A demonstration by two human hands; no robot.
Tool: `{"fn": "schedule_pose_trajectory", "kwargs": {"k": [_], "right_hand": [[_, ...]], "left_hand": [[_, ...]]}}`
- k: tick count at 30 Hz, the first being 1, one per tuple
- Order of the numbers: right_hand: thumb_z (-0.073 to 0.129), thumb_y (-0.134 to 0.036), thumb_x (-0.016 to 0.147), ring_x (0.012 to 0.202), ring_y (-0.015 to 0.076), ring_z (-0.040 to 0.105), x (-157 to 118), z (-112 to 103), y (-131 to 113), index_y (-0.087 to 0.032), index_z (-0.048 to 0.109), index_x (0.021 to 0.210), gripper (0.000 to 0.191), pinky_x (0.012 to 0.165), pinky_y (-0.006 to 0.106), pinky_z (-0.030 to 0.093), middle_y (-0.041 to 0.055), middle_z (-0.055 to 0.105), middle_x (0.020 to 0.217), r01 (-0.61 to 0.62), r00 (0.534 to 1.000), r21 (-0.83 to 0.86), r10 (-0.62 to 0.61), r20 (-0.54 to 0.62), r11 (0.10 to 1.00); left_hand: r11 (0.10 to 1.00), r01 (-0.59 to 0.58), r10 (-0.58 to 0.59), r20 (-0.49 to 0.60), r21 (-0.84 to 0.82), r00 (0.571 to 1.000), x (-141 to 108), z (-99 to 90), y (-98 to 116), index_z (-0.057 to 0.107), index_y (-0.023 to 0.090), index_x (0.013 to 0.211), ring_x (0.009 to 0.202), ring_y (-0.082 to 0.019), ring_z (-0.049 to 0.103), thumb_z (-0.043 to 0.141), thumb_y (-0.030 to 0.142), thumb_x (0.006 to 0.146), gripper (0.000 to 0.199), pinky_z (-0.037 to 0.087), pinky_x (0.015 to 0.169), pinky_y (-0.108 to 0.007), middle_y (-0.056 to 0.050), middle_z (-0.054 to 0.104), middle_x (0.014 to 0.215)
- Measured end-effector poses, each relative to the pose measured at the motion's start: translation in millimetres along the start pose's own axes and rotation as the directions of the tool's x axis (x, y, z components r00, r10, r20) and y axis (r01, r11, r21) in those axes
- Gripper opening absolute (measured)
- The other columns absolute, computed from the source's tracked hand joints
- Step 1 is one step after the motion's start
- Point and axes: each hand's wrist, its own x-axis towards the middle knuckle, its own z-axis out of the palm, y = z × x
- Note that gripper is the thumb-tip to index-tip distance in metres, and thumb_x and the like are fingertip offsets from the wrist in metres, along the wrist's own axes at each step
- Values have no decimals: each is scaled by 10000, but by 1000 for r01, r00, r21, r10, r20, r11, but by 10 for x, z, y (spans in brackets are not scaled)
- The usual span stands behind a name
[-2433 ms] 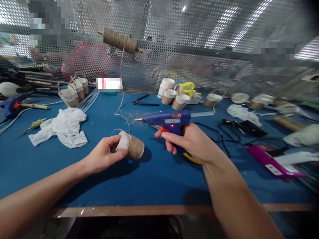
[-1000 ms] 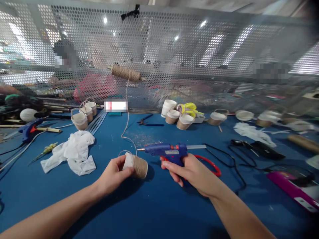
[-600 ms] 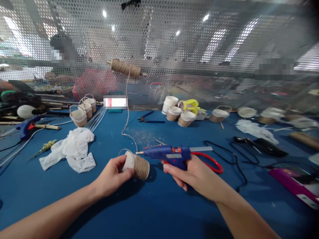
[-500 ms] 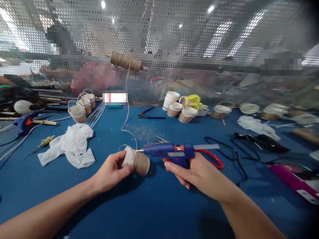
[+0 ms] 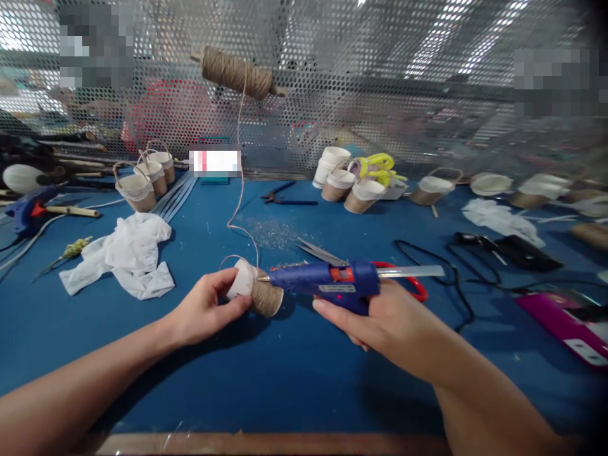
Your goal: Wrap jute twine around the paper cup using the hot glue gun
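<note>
- The cup [image 5: 267, 296] is just beyond the front middle of the blue table [image 5: 294, 380], tipped on its side, white rim end toward the left and twine-wrapped base toward the right; I cannot tell whether it touches the tabletop.
- The nozzle [image 5: 264, 278] sits at the edge of the wrapping, very near the left thumb and fingers; a slip of either hand could burn them.
- If the cup rolls in the fingers, glue could land on the white band instead of the twine.
- The string [image 5: 240, 145] runs from the spool [image 5: 236, 73] down to the cup; a snag or tug there could pull the winding loose or shift the cup.
- The scissors [image 5: 320, 251] lie just behind the glue gun [image 5: 323, 282], so a careless swing might knock them.
- The left hand [image 5: 213, 307] pinches the cup's white end, thumb on the near side, fingers over the far side; its forearm slants in from the lower left.
- The right hand [image 5: 387, 323] grasps the glue gun by its handle, thumb pointing forward, the gun almost level and aimed left; whether the trigger is squeezed I cannot tell.
</note>
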Motion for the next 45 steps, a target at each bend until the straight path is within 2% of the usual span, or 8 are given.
{"fn": "schedule_pose_trajectory", "kwargs": {"k": [4, 8, 11, 15, 24, 31, 41, 45], "right_hand": [[593, -381, 740, 403, 157, 472, -5, 19, -18, -263, 450, 446, 348, 400, 289, 340, -31, 413, 318, 60, 998, -55, -62, -32, 997], [558, -384, 765, 482, 187, 533, -12, 23, -17, -272, 516, 520, 272, 442, 299, 374, -27, 424, 328, 80, 994, -98, -88, -70, 992], [554, -385, 762, 465, 175, 515, -14, 24, 0, -266, 539, 557, 238, 452, 297, 379, -29, 446, 345, 100, 991, -146, -112, -77, 984], [548, -360, 760, 463, 153, 488, -7, 29, 28, -252, 550, 596, 196, 484, 282, 410, -32, 472, 406, 118, 988, -203, -136, -76, 972], [519, -345, 777, 535, 177, 539, -12, 2, -21, -244, 432, 467, 338, 508, 273, 428, -20, 427, 365, 105, 990, -181, -119, -71, 978], [524, -368, 781, 503, 178, 532, -10, 5, -39, -245, 481, 482, 326, 497, 279, 424, -21, 451, 363, 78, 992, -160, -92, -85, 984], [480, -352, 806, 443, 147, 528, -26, -13, -60, -242, 414, 394, 432, 529, 256, 449, -36, 442, 327, 77, 995, -261, -91, -42, 962], [479, -311, 810, 461, 142, 546, -17, 1, -59, -238, 433, 442, 378, 537, 250, 458, -48, 471, 350, 99, 992, -257, -116, -51, 961]], "left_hand": [[1000, -5, 5, 13, -18, 1000, 5, 2, 5, 566, 115, 913, 813, -191, 554, 539, 280, 783, 212, 442, 758, -298, -51, 596, 829], [1000, 7, -7, 5, -31, 1000, -5, 3, 10, 562, 117, 916, 788, -180, 555, 547, 285, 782, 215, 443, 742, -285, -47, 593, 831], [999, -3, 2, -14, -32, 1000, -11, -3, 5, 561, 121, 926, 741, -157, 545, 559, 283, 778, 220, 440, 708, -265, -42, 593, 831], [998, -22, 21, -23, -61, 1000, -4, 1, -7, 551, 123, 950, 780, -168, 547, 553, 298, 792, 236, 441, 739, -279, -59, 591, 874], [994, -39, 40, -2, -104, 999, 23, 52, 0, 531, 120, 954, 828, -195, 552, 547, 294, 787, 242, 425, 765, -295, -81, 597, 898], [988, -45, 44, -12, -145, 999, 59, 66, 3, 523, 108, 966, 817, -186, 553, 553, 255, 765, 251, 419, 754, -283, -81, 599, 889], [996, -29, 27, -23, -79, 999, 32, 53, -1, 537, 104, 951, 768, -171, 540, 553, 272, 769, 249, 427, 719, -272, -65, 591, 869], [998, -24, 24, -9, -58, 1000, 30, 45, 2, 522, 103, 952, 778, -174, 533, 530, 277, 783, 243, 426, 721, -281, -68, 576, 868]]}}
